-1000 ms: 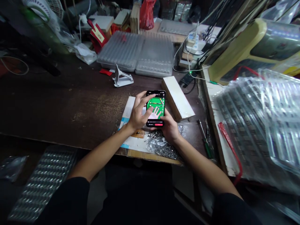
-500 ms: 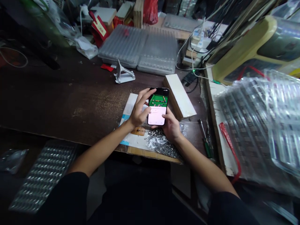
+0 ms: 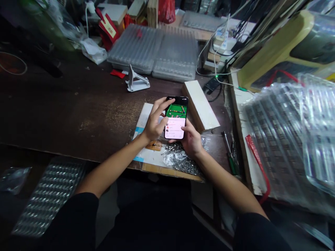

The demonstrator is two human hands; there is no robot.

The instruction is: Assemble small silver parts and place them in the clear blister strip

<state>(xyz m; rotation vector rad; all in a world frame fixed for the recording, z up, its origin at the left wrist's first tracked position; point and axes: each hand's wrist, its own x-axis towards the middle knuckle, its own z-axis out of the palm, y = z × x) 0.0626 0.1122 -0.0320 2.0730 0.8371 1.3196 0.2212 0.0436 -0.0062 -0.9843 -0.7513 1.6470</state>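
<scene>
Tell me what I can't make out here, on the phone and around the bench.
All in the head view:
- Small text on the phone: too small to read.
- The phone's back: turned away from the camera.
- Some fingers of the right hand: hidden behind the phone.
- Single pieces in the shiny pile: too small.
- Yellow-framed object: cut off by the right edge.

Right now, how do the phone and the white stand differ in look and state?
The phone has a dark edge and a lit green-and-pink screen; the white stand looks pale all over. The phone is held in the left hand and the right hand; the white stand rests on the desk, untouched. The phone is flat; the white stand is angled. Both are nearer the person than the clear plastic trays.
</scene>
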